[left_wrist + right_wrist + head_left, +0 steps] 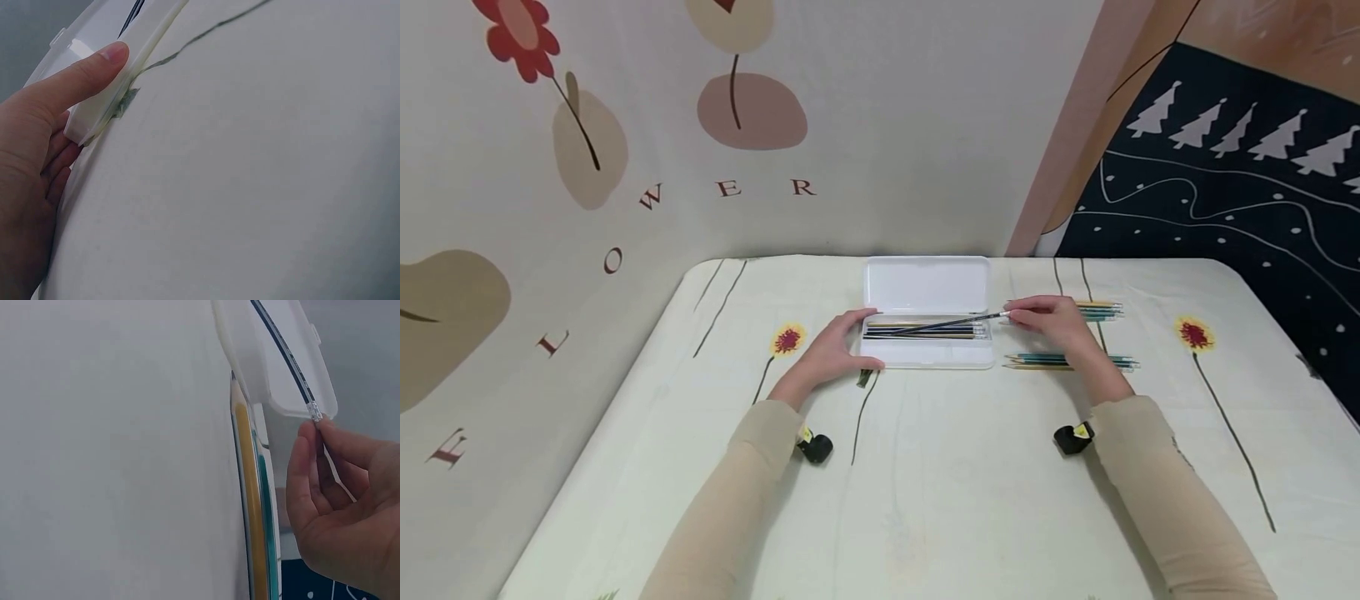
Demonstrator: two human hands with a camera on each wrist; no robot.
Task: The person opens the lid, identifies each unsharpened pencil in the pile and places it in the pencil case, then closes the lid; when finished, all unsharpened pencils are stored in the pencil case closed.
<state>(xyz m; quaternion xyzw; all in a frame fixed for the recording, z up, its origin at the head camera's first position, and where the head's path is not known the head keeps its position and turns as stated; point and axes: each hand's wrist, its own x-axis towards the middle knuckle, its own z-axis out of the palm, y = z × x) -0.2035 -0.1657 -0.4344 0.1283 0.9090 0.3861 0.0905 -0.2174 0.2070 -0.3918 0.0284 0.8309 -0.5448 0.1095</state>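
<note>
An open white plastic pencil case (928, 357) lies on the table with its lid (927, 283) folded back. Several dark and yellowish pencils (925, 334) lie side by side in it. My left hand (833, 346) grips the case's left end, the thumb (103, 69) over its near corner in the left wrist view. Between thumb and fingertips, my right hand (1051, 322) pinches a dark striped pencil (286, 356) by its silvery end. That pencil slants down to the left over the case; whether its far tip touches the others I cannot tell.
Right of the case lie two groups of pencils, a far one (1103, 312) partly behind my right hand and a near one (1037, 360) under my wrist. A flower-printed cloth (940, 483) covers the table. Printed curtains (910, 167) hang behind and left.
</note>
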